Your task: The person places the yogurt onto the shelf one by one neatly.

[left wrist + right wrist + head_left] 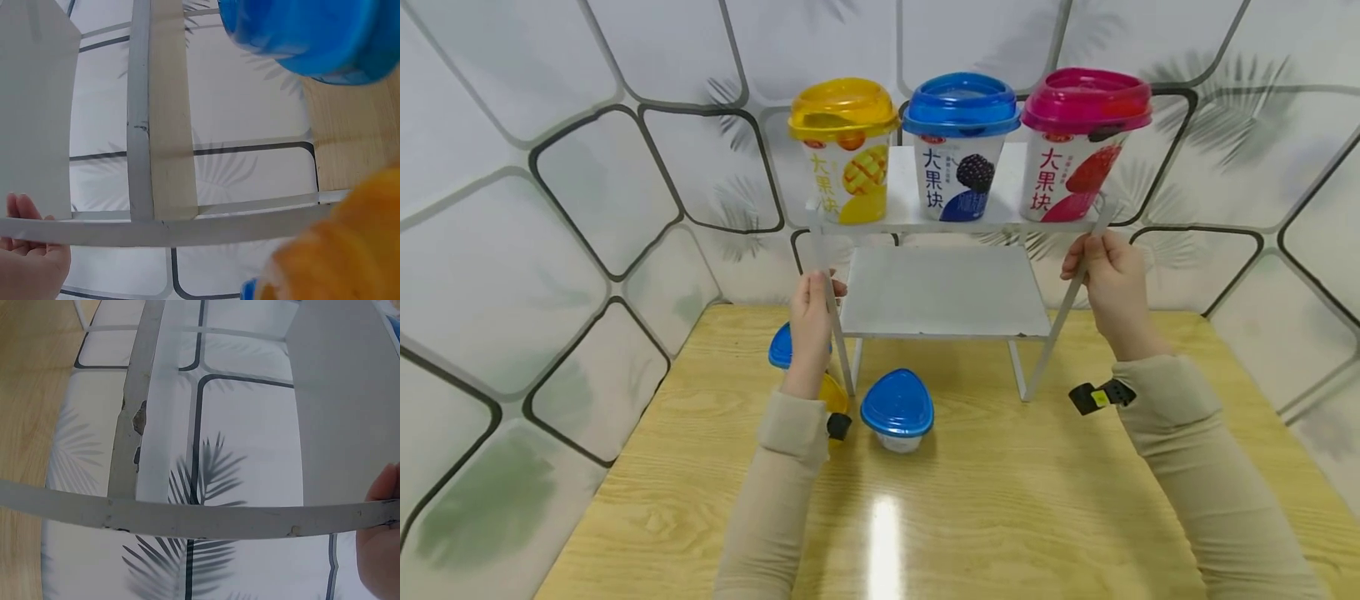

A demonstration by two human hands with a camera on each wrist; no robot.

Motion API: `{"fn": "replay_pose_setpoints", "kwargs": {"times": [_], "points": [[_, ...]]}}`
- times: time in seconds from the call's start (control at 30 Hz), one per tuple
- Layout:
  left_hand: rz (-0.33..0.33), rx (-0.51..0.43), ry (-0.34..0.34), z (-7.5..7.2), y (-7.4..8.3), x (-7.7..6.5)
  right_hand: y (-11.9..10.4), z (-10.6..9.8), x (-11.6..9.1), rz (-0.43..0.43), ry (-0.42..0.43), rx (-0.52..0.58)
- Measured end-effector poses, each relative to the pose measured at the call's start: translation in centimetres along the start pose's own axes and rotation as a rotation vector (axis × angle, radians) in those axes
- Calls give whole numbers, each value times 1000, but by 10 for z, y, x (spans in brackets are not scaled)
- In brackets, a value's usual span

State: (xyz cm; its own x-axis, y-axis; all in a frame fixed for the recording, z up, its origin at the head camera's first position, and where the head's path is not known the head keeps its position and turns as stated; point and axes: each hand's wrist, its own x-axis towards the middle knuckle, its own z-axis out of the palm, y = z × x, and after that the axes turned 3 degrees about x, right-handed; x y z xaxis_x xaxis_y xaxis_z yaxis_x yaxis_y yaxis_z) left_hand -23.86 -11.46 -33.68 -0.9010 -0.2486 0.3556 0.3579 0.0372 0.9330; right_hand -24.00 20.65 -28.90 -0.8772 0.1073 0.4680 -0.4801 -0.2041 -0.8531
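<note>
A white two-tier shelf rack (947, 287) stands on the wooden table. My left hand (811, 317) grips its left front leg between the tiers, the fingertips (25, 205) showing past the bar in the left wrist view. On the other side my right hand (1118, 287) holds the right front leg just under the top tier. Three fruit yogurt cups stand in a row on top: one with a yellow lid (844, 108), one with a blue lid (961, 104), one with a pink lid (1086, 100). The lower tier bears nothing.
A blue-lidded cup (897, 404) stands on the table (970, 517) before the rack. Partly behind my left arm are another blue lid (780, 346) and a yellow lid (835, 396). A patterned wall covering (580, 192) rises behind and at the sides.
</note>
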Motion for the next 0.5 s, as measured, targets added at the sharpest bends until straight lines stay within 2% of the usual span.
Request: {"fn": "replay_pose_setpoints", "kwargs": {"times": [0.07, 0.2, 0.33, 0.5], "points": [[-26, -16, 1, -3, -1, -2, 0, 0, 1, -7, 2, -7], [-52, 32, 4, -9, -3, -8, 0, 1, 2, -15, 16, -8], [-67, 133, 10, -14, -6, -16, 0, 1, 1, -10, 17, 1], [-49, 243, -11, -17, -7, -29, 1, 2, 1, 0, 3, 30]]}}
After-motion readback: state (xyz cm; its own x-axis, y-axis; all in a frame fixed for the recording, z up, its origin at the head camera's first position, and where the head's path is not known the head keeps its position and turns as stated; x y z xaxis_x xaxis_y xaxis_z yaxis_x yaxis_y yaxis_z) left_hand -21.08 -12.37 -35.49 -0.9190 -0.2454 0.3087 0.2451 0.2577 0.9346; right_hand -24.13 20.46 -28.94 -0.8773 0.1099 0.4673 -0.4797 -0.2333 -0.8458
